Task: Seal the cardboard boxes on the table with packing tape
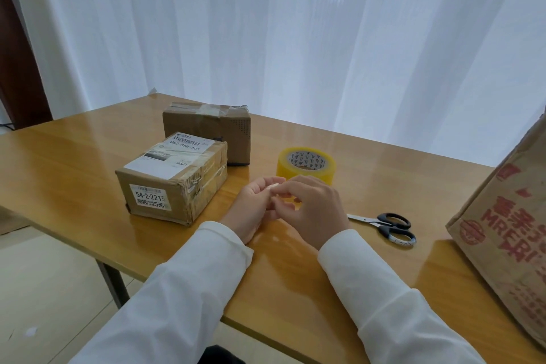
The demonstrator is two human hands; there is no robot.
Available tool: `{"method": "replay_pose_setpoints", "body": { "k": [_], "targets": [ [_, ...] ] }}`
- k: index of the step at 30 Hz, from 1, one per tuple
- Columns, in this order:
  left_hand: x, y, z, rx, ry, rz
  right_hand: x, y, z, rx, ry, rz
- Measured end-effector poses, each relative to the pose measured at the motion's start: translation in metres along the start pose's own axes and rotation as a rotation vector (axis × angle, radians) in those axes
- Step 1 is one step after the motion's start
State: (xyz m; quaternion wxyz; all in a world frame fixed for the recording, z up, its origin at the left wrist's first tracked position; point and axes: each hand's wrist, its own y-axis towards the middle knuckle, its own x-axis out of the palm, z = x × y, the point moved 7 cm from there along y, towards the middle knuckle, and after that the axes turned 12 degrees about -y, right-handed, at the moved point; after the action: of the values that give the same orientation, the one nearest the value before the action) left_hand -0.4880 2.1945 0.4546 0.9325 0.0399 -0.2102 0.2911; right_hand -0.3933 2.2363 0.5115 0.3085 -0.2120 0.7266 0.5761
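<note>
Two cardboard boxes stand on the wooden table (74, 162). The nearer box (174, 177) carries white shipping labels and tape strips. Behind it stands a second box (212, 130) with tape across its top. A yellow roll of packing tape (305, 167) lies flat to their right. My left hand (254, 207) and my right hand (313, 204) meet in front of the roll, just above the table. Their fingertips pinch a small pale piece (273, 187) between them; I cannot tell what it is.
Black-handled scissors (387, 226) lie on the table to the right of my right hand. A large brown paper bag (508, 215) with red print stands at the right edge. White curtains hang behind the table. The table's near edge runs under my forearms.
</note>
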Motion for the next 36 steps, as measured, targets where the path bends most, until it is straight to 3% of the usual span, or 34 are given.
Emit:
{"method": "replay_pose_setpoints", "body": {
  "k": [8,18,24,31,36],
  "targets": [
    [0.003,0.000,-0.001,0.015,0.056,-0.027,0.001,0.003,0.006,0.032,0.018,-0.001],
    [0.000,0.000,0.000,0.030,0.125,-0.019,0.006,0.001,0.012,0.068,0.042,-0.128],
    [0.001,-0.001,-0.002,0.070,0.192,-0.017,0.004,0.000,0.007,0.044,-0.051,-0.030],
    [-0.003,0.003,-0.002,0.034,0.119,0.014,0.008,0.000,0.007,0.039,0.029,-0.116],
    [-0.006,0.005,-0.004,0.029,0.135,0.040,0.010,0.002,0.004,0.007,0.001,-0.086]
  ]
}}
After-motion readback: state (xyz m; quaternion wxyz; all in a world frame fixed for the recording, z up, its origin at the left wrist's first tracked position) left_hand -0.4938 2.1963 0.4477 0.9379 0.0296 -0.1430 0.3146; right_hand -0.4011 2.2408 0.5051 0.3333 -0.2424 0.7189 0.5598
